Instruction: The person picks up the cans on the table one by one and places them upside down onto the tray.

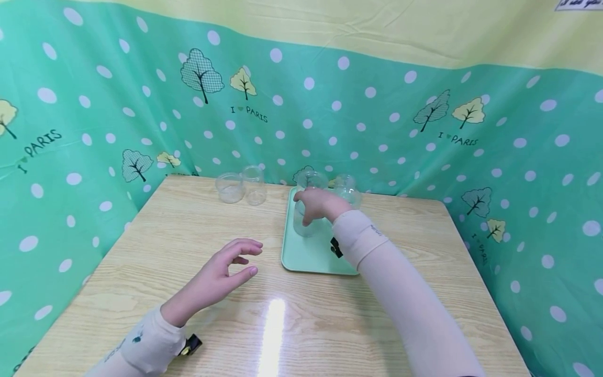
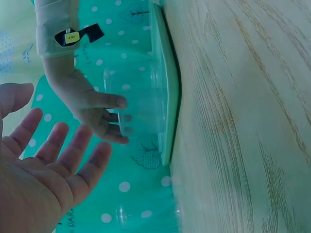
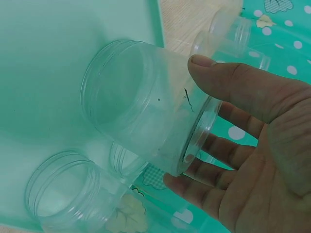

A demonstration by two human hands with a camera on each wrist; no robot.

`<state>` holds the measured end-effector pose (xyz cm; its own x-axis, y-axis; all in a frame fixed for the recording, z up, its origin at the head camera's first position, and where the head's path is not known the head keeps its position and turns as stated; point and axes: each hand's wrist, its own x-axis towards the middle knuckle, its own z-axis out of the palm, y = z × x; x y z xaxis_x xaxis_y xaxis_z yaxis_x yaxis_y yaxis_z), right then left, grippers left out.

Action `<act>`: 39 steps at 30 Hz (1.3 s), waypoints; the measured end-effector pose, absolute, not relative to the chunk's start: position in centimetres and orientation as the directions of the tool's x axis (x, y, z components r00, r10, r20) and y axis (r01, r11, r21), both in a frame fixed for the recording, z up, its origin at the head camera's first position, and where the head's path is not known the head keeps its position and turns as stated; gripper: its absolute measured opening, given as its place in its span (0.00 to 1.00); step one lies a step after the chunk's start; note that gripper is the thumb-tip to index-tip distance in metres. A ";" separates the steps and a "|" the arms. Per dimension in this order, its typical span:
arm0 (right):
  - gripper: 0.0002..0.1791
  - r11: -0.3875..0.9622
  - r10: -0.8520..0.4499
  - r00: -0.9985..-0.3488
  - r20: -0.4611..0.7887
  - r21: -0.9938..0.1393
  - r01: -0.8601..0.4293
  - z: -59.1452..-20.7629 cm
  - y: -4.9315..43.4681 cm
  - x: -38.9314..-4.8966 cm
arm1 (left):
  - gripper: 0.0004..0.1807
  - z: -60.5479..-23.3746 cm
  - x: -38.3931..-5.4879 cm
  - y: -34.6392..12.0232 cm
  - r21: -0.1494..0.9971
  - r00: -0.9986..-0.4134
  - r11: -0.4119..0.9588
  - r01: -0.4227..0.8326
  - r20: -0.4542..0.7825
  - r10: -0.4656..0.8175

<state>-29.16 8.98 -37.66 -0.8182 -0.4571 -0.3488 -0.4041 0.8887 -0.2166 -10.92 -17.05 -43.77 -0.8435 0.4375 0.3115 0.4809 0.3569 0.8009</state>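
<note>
A clear plastic jar (image 3: 141, 97) stands mouth down on the green tray (image 1: 313, 256), its base upward. My right hand (image 1: 317, 203) holds this jar near its base, the thumb on one side and fingers round the other, as the right wrist view shows. Another transparent jar (image 3: 68, 189) is beside it on the tray, with part of a further one behind. Left of the tray, my left hand (image 1: 219, 272) hovers above the table, palm toward the tray, fingers loosely spread and holding nothing.
Two clear containers, a wide one (image 1: 230, 188) and a narrower one (image 1: 255, 188), stand at the back of the wooden table (image 1: 226, 335), left of the tray. A green dotted curtain (image 1: 330, 115) hangs close behind the table and along both sides.
</note>
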 end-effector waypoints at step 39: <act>0.42 0.882 -0.469 -0.825 -0.314 -0.199 -0.426 -37.7 9.0 -28.8 | 0.17 -43.6 -10.7 -17.1 0.794 -0.838 0.359 0.491 0.317 0.444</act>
